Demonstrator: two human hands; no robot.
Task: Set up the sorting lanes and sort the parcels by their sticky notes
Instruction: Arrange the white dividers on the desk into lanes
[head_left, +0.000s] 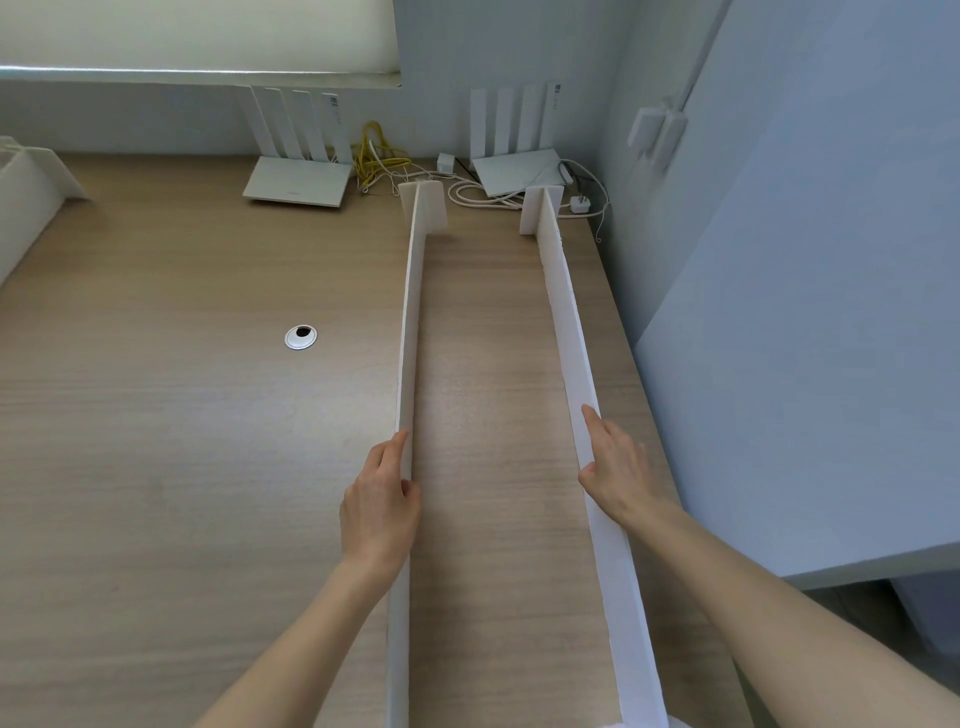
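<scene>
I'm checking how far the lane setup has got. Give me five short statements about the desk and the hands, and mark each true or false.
1. Each hand holds a white divider. True: the left hand grips the left divider, and the right hand rests on the right divider.
2. Parcels with sticky notes lie between the dividers. False: only bare desk shows there.
3. Both dividers stand on edge. True.
4. The round cable hole lies between the dividers. False: it lies left of both.
5. One router sits at the back. False: two routers, one at left and another at right.
</scene>
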